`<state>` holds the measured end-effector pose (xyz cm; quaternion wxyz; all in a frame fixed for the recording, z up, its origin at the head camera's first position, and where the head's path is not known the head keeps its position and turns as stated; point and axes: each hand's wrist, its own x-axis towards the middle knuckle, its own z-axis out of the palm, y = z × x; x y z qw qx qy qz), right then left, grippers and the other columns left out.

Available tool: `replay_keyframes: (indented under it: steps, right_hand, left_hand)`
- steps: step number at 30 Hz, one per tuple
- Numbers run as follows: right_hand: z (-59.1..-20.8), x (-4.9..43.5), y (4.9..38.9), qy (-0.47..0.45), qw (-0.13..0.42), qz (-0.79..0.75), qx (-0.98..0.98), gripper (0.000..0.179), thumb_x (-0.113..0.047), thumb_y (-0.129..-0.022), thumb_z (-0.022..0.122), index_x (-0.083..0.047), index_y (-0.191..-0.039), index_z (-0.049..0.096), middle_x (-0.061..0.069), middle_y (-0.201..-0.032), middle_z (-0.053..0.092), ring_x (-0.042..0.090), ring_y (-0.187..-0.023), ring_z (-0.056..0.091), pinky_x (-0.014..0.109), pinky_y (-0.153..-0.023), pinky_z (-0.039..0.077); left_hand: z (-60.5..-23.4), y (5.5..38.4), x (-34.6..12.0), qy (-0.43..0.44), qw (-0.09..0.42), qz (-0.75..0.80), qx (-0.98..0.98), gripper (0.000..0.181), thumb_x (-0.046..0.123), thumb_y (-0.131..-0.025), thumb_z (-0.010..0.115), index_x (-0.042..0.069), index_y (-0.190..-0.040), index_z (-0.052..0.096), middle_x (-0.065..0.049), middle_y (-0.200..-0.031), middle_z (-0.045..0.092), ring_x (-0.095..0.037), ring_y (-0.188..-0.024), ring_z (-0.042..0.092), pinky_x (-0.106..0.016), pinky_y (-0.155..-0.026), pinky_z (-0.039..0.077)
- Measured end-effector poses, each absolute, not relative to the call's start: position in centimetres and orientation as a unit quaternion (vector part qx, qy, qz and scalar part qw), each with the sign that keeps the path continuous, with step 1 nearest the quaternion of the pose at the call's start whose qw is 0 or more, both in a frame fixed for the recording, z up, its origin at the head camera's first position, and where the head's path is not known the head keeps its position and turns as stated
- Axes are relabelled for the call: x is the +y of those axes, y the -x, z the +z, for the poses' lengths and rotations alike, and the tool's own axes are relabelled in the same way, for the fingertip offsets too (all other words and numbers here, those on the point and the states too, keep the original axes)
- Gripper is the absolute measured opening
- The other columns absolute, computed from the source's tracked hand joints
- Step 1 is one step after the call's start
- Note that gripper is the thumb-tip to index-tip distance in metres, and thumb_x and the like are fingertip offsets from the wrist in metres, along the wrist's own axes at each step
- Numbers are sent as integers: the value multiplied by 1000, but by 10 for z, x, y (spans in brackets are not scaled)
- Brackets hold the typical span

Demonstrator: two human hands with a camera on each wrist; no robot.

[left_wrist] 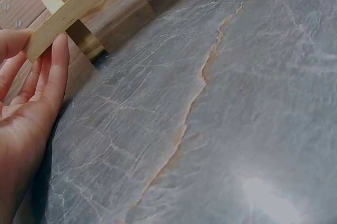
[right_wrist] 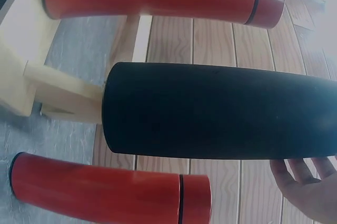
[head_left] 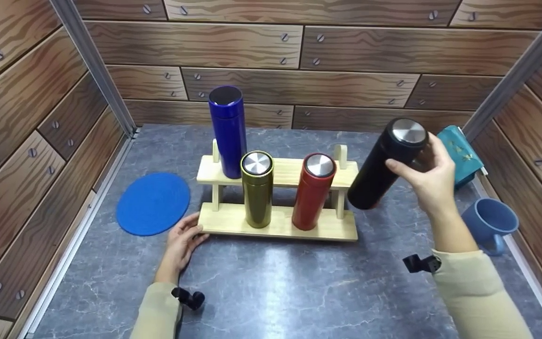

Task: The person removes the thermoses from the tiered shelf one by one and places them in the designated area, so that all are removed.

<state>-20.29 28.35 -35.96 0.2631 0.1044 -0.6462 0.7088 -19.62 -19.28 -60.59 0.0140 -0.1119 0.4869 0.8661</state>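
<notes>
A black vacuum flask [head_left: 377,172] with a silver lid top hangs tilted at the rack's right end, gripped near its lid by my right hand [head_left: 433,179]. My left hand [head_left: 181,242] pinches the left end of the two-tier wooden rack [head_left: 280,212], its thumb and fingers on either side of the lower board [left_wrist: 68,16]. A gold flask [head_left: 258,197] and a red flask [head_left: 313,195] stand on the lower shelf, while a blue flask [head_left: 228,132] stands on the upper one. The right wrist view shows a second red flask [right_wrist: 105,187] beyond the black one, mostly hidden from the head view.
A round blue mat [head_left: 153,203] lies left of the rack. At the right are a blue mug [head_left: 490,221] and a teal packet [head_left: 461,153]. Wood-patterned walls [head_left: 243,47] enclose the grey marbled table [head_left: 271,287] at the back and sides.
</notes>
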Motion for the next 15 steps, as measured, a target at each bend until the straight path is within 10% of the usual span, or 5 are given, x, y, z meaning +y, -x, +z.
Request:
replay_keyframes:
  steps: [15]
  right_hand:
    - [-371, 312, 194, -108, 276, 730, -615, 66, 26, -60, 69, 2, -121, 56, 17, -108, 59, 26, -98, 56, 26, -81, 50]
  left_hand:
    - [-606, 197, -193, 117, 16, 863, 490, 49, -10, -82, 59, -4, -129, 47, -12, -112, 56, -23, -87, 61, -38, -73, 54]
